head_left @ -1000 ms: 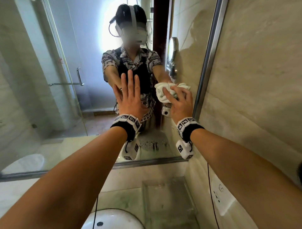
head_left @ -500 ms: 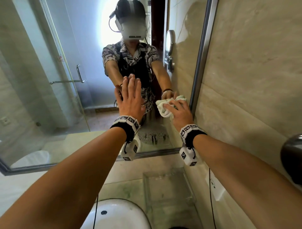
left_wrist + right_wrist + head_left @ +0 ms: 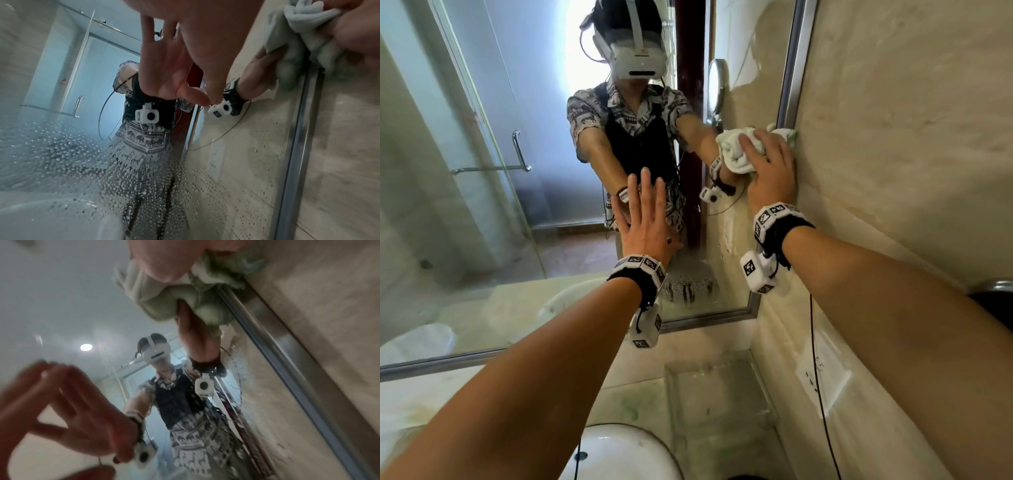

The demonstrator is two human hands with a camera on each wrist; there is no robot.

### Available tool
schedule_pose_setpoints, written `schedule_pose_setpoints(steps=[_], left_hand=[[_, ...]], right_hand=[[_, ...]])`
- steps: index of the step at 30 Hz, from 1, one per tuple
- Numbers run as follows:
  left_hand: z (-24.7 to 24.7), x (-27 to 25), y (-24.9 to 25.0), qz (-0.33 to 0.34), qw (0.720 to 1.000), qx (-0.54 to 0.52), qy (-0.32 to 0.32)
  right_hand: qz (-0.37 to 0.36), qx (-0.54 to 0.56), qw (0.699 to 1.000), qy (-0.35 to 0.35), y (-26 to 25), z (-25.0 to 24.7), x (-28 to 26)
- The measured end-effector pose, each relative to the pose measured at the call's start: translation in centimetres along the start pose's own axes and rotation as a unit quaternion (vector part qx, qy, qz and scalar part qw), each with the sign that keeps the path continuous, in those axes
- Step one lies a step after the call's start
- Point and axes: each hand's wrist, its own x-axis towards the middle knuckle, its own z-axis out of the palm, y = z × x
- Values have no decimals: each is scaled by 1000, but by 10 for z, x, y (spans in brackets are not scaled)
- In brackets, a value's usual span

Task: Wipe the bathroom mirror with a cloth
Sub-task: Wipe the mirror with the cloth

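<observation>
Cloth (image 3: pixel 736 150) sat bunched in my right hand (image 3: pixel 770 171), that grip curled round it, pressed against the mirror (image 3: pixel 517 205) at its right frame edge; droplets lay below. Left hand (image 3: pixel 645 222) flat, fingers straight.

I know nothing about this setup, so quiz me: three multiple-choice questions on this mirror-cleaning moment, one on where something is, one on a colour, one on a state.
1. Where on the mirror is the cloth?
A. at the right edge, against the metal frame
B. at the bottom left corner
C. in the middle

2. What colour is the cloth?
A. dark red
B. pale, whitish-green
C. black

3. How is the left hand?
A. curled round a spray bottle
B. hanging at the person's side
C. fingers straight, flat toward the glass

Answers:
1 A: in the head view the right hand grips the bunched cloth beside the frame.
2 B: head and right wrist views both show it pale.
3 C: the fingers point up, spread, holding nothing.
</observation>
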Motion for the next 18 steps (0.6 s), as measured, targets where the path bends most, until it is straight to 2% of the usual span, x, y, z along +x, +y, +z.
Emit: schedule_pose_setpoints(steps=[6, 13, 18], left_hand=[[13, 2, 2, 0, 1000, -6, 21], [19, 5, 0, 2, 999, 4, 40], [18, 3, 3, -4, 999, 19, 39]], right_hand=[[3, -9, 1000, 29, 13, 34, -63], [52, 4, 998, -45, 23, 65, -204], [76, 20, 995, -56, 21, 61, -219]])
